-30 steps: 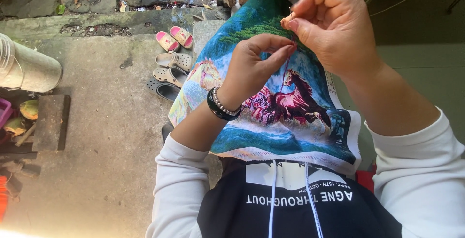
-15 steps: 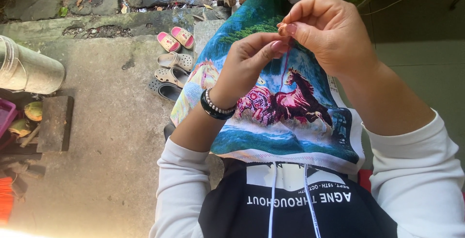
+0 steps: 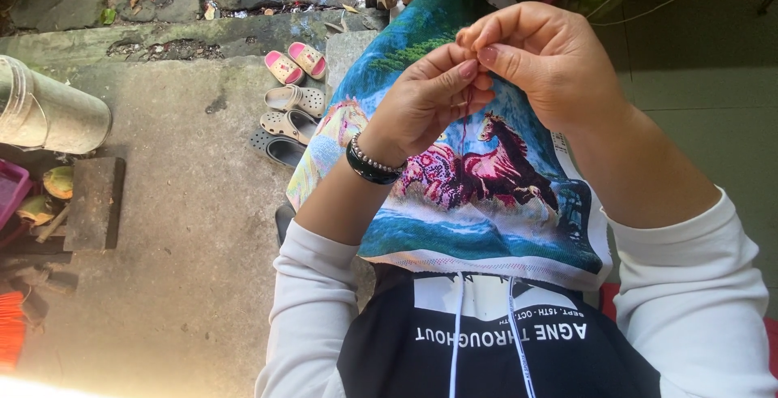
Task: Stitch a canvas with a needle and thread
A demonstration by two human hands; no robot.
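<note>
Head view, two hands, left hand (image 3: 421,110), right hand (image 3: 545,66), one embroidery cloth (image 3: 478,203), four sandals (image 3: 293,98)

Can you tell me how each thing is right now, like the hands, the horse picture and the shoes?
Left hand: fingertips pinched at a thin thread.
Right hand: fingertips pinched, touching the left hand's.
Horse embroidery cloth: spread over the lap.
Pink sandals: side by side on the concrete.
Metal bucket: lying on its side.
</note>
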